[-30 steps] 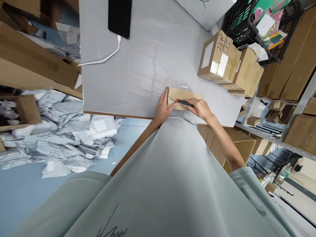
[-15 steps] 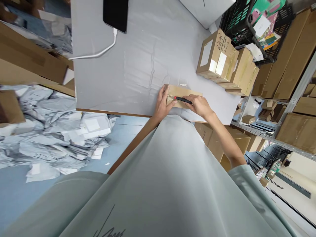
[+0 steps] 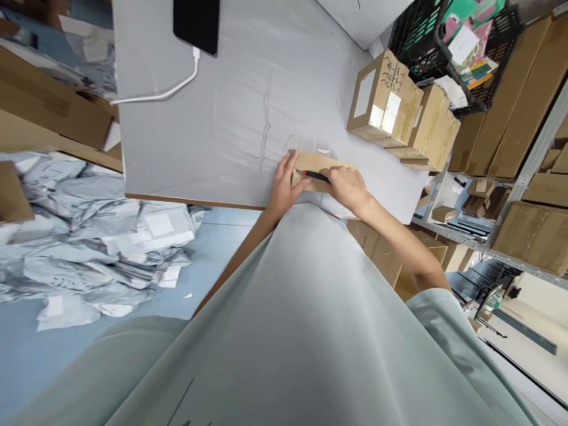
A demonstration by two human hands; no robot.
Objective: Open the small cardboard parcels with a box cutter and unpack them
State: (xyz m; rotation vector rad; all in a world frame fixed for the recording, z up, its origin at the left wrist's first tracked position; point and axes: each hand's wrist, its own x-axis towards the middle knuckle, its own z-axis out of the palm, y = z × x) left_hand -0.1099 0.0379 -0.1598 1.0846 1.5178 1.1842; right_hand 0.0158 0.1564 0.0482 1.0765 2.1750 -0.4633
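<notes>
A small brown cardboard box [image 3: 317,161] lies near the front edge of the grey table [image 3: 186,142]. Around its left end is my left hand [image 3: 284,182], thumb on the near side and fingers at the far corner. My right hand [image 3: 348,184] grips a black utility knife with a red end [image 3: 316,175], held low over the box's top and pointing left toward my left thumb. Clear tape shows at the box's left end. Whether the blade touches the tape is too small to tell.
Several taped cardboard boxes [image 3: 384,97] stand at the table's right, beside a black crate [image 3: 477,89] of colourful items. A phone [image 3: 196,26] with a white cable [image 3: 177,89] lies at the far left. Grey plastic mailers [image 3: 89,236] cover the floor at left; shelving [image 3: 506,195] stands right.
The whole view has shifted slightly, so the table and boxes appear farther left. Both hands keep their holds on the box and the utility knife, with little visible movement against the box.
</notes>
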